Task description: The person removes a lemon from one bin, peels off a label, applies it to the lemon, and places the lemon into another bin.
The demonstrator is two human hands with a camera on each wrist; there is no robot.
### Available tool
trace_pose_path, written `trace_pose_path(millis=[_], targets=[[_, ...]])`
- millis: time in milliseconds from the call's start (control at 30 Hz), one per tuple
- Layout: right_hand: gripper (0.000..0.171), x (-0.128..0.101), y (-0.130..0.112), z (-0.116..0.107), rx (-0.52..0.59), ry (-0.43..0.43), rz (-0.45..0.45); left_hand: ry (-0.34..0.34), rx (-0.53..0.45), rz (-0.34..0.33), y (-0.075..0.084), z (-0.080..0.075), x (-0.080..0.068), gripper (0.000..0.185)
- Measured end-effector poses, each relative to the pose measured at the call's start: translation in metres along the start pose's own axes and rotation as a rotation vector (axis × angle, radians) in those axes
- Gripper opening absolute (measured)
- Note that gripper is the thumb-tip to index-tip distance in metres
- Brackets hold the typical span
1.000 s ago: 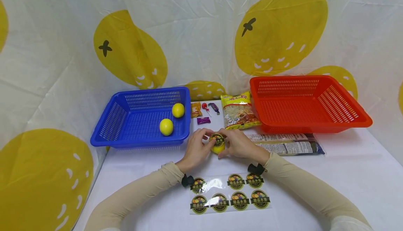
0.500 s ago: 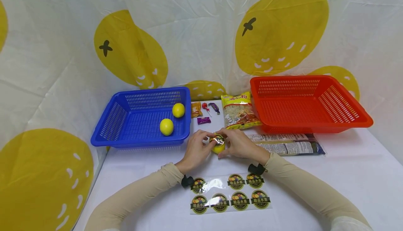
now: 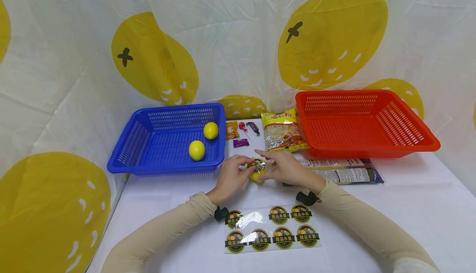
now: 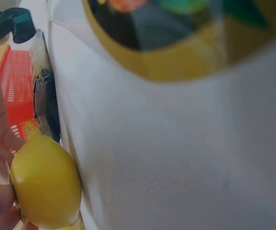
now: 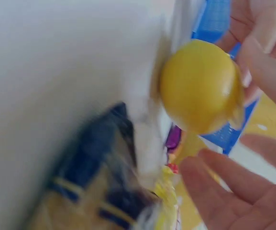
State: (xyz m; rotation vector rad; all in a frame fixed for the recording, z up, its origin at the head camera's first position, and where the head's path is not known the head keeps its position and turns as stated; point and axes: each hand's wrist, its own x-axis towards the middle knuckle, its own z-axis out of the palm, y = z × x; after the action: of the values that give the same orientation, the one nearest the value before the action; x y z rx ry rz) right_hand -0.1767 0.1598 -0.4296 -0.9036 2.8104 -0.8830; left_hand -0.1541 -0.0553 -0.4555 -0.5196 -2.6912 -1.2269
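Observation:
A yellow lemon (image 3: 257,177) stands on the white table between both hands, with a round black and gold sticker (image 3: 259,164) on its upper side. My left hand (image 3: 233,177) holds the lemon, thumb and fingers bent at its top over the sticker. In the left wrist view the lemon (image 4: 47,184) has the sticker's edge lifting slightly at its side. My right hand (image 3: 288,167) is at the lemon's right, fingers spread and loosely bent. The right wrist view shows its fingers (image 5: 219,187) apart from the lemon (image 5: 197,86).
A clear sheet (image 3: 256,218) with several fruit stickers lies in front. The blue basket (image 3: 165,167) at left holds two lemons (image 3: 196,150). Wrapped candies (image 3: 241,142), a pasta bag (image 3: 284,132), a red basket (image 3: 372,145) and flat long packages (image 3: 346,175) stand behind and right.
My right hand has drawn back a little to the right and its fingers have spread away from the lemon. The left hand stays on the lemon, almost unmoved.

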Motion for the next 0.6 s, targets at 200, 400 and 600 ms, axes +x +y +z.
trace_pose_path(millis=[200, 400, 600], targets=[[0.031, 0.000, 0.003, 0.000, -0.002, 0.108, -0.083, 0.000, 0.004, -0.012, 0.001, 0.000, -0.001, 0.024], [0.022, 0.002, 0.001, 0.007, -0.085, 0.149, -0.142, 0.025, 0.042, 0.006, 0.002, 0.000, -0.002, 0.025], [0.022, 0.001, -0.002, 0.007, -0.118, 0.169, -0.147, 0.039, 0.064, 0.044, 0.005, -0.002, -0.004, 0.023]])
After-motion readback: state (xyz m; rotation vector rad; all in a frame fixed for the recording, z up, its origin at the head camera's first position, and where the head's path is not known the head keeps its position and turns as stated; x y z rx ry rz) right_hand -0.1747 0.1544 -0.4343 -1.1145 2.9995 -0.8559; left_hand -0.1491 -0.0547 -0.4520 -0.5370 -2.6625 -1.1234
